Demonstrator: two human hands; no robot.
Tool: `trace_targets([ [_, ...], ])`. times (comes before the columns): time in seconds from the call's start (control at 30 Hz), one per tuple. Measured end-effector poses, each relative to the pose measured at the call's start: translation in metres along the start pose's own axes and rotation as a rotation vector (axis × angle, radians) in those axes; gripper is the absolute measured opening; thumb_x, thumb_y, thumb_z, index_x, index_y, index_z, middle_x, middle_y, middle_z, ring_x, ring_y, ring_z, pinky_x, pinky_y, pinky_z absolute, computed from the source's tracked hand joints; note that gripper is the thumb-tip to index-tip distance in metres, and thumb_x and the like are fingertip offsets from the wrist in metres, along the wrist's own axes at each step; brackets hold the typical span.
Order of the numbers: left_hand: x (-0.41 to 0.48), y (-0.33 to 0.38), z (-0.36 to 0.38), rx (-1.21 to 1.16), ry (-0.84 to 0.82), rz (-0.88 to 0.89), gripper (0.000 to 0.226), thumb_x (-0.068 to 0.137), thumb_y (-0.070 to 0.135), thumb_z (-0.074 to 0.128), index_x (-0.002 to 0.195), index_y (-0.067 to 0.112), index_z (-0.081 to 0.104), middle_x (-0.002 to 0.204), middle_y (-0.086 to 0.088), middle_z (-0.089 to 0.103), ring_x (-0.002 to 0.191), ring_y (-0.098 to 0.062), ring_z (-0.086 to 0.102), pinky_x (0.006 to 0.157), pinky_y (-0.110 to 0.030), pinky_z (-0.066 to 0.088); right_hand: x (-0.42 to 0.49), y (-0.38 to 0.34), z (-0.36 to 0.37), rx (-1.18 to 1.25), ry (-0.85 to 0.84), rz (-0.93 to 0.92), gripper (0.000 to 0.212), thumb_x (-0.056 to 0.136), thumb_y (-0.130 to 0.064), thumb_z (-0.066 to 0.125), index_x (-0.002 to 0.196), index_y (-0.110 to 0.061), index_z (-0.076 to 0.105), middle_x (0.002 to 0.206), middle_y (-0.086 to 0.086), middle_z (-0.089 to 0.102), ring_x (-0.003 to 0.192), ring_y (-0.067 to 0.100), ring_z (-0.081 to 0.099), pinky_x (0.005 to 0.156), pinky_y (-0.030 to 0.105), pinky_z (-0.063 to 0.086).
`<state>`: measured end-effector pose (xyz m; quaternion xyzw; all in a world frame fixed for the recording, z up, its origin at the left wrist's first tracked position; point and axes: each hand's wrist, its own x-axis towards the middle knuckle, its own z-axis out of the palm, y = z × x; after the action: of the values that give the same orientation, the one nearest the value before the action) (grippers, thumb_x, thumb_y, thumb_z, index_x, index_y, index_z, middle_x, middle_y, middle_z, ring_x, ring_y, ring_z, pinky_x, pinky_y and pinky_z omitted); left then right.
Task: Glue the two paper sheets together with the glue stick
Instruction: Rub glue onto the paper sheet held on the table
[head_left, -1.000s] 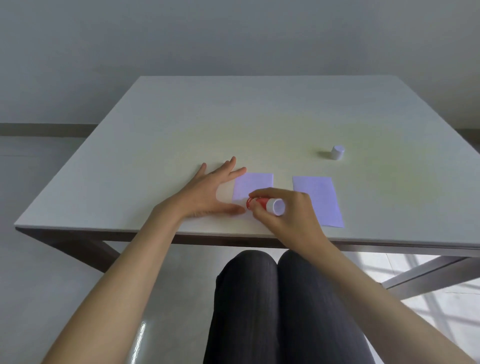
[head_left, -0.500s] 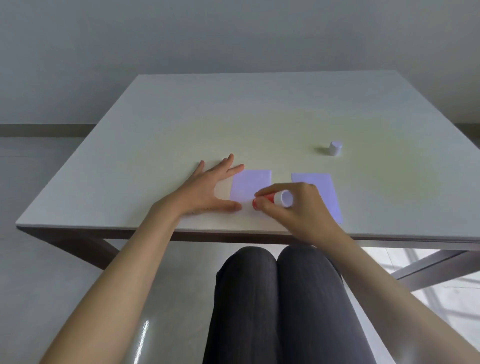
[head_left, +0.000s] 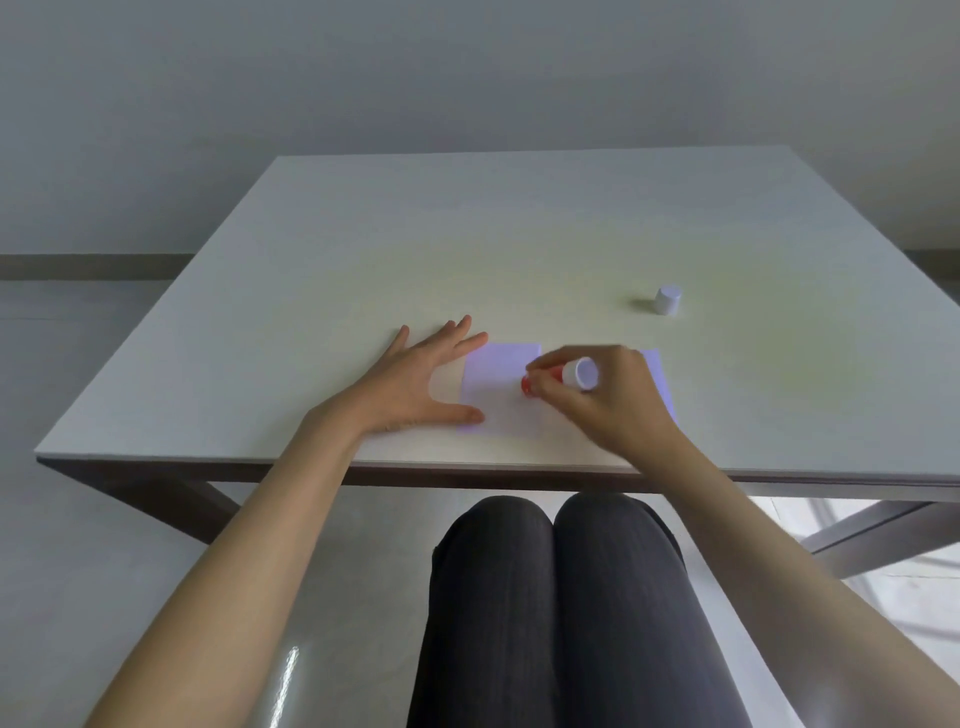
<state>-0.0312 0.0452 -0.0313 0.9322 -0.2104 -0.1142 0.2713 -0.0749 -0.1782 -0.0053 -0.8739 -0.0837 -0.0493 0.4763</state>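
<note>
The broad, pale, matt square table (head_left: 519, 234) carries everything, and the work sits close to its near edge. On it the left hand (head_left: 415, 387) lies flat with fingers spread wide, gripping nothing; its thumb and forefinger touch the left margin of the nearer pale lilac rectangular paper sheet (head_left: 496, 387), pinning it. The right hand (head_left: 608, 402) is closed round the red-bodied glue stick (head_left: 558, 375), held tilted with its red end down on the right part of that sheet and its white base pointing up towards the camera. A second pale lilac paper sheet (head_left: 658, 374) lies just beside the first, mostly hidden behind the right hand. Well apart, farther back on the right, stands the small white cylindrical cap (head_left: 667, 300), upright.

The likely trouble is the sheet dragging or creasing: only its left edge is held, so a stroke towards that hand could buckle the thin paper. Strokes running past the margin would smear glue on the tabletop and may stick the sheet down. The right wrist hovers over the second sheet and could nudge it askew.

The pinned sheet looks flat, unwrinkled, faintly violet at its edges and nearly white at the centre. I cannot tell how much glue it already bears.
</note>
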Motion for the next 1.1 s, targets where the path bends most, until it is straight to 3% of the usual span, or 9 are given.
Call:
trace_targets([
  [0.07,0.0,0.001,0.0,-0.02,-0.001,0.007,0.088,0.076,0.043,0.071,0.146,0.037,0.018,0.156,0.021,0.015,0.142,0.008,0.001,0.118,-0.039,-0.013,0.019,0.0,-0.004,0.02,0.082,0.058,0.013,0.079,-0.021,0.064,0.071,-0.02,0.074,0.068,-0.008,0.073,0.062,0.007,0.06,0.059,0.02,0.042],
  [0.17,-0.001,0.001,-0.001,-0.025,0.004,0.004,0.09,0.077,0.043,0.071,0.147,0.035,0.015,0.155,0.021,0.02,0.143,0.006,0.002,0.118,-0.04,-0.012,0.03,-0.005,0.003,0.003,0.145,0.039,0.016,0.08,-0.022,0.061,0.071,-0.016,0.073,0.07,-0.003,0.074,0.068,0.01,0.066,0.068,0.028,0.05],
  [0.33,0.002,-0.001,0.003,0.04,0.032,0.01,0.084,0.077,0.047,0.069,0.147,0.037,0.022,0.156,0.022,0.011,0.143,0.005,0.002,0.117,-0.034,-0.012,0.002,-0.02,0.041,-0.162,0.029,-0.181,0.015,0.077,-0.03,0.064,0.081,-0.018,0.072,0.077,0.003,0.073,0.071,0.024,0.063,0.065,0.037,0.052],
  [0.47,0.0,0.0,0.001,-0.006,0.005,0.017,0.087,0.076,0.049,0.069,0.147,0.039,0.019,0.153,0.027,0.012,0.14,0.01,-0.001,0.117,-0.035,-0.013,0.019,-0.012,0.029,-0.069,0.008,-0.097,0.014,0.077,-0.03,0.066,0.078,-0.018,0.073,0.071,0.005,0.073,0.069,0.024,0.064,0.067,0.039,0.053],
  [0.63,-0.001,-0.004,0.001,-0.061,-0.025,-0.059,0.087,0.074,0.05,0.069,0.144,0.049,0.016,0.159,0.013,0.008,0.146,-0.011,-0.013,0.118,-0.043,-0.012,0.031,-0.001,0.007,-0.033,0.187,0.026,0.02,0.077,-0.03,0.071,0.092,-0.018,0.071,0.068,-0.008,0.07,0.062,0.005,0.059,0.062,0.008,0.044],
  [0.8,-0.001,-0.007,0.001,-0.064,-0.042,0.017,0.084,0.071,0.052,0.07,0.143,0.042,0.027,0.153,0.029,0.017,0.141,0.012,-0.006,0.118,-0.041,-0.014,0.007,-0.013,-0.003,0.405,0.284,0.114,0.022,0.078,-0.022,0.073,0.097,-0.011,0.067,0.068,-0.003,0.068,0.053,0.009,0.063,0.056,0.023,0.054],
  [0.93,-0.002,0.002,-0.004,-0.085,-0.031,0.021,0.078,0.076,0.046,0.069,0.137,0.052,0.021,0.153,0.029,0.01,0.143,0.008,0.001,0.118,-0.043,-0.011,-0.015,-0.025,0.001,0.898,0.23,0.287,0.018,0.087,-0.016,0.064,0.102,-0.006,0.064,0.076,0.005,0.065,0.051,0.015,0.056,0.052,0.022,0.049],
  [1.0,-0.004,0.015,-0.007,-0.229,0.086,0.045,0.074,0.077,0.043,0.067,0.139,0.044,0.027,0.154,0.023,0.018,0.143,0.003,0.015,0.12,-0.042,-0.001,-0.02,-0.029,0.004,1.254,0.114,0.453,0.017,0.091,-0.019,0.058,0.103,-0.007,0.061,0.08,0.006,0.065,0.05,0.014,0.052,0.052,0.021,0.047],
  [1.1,-0.009,0.05,-0.006,-0.623,0.31,0.128,0.044,0.083,0.031,0.067,0.125,0.034,0.057,0.135,0.014,0.055,0.128,0.003,0.045,0.114,-0.028,0.031,-0.022,-0.035,0.01,1.58,-0.008,0.646,0.021,0.091,-0.024,0.057,0.101,-0.006,0.061,0.076,0.007,0.067,0.048,0.013,0.053,0.049,0.021,0.049],
])
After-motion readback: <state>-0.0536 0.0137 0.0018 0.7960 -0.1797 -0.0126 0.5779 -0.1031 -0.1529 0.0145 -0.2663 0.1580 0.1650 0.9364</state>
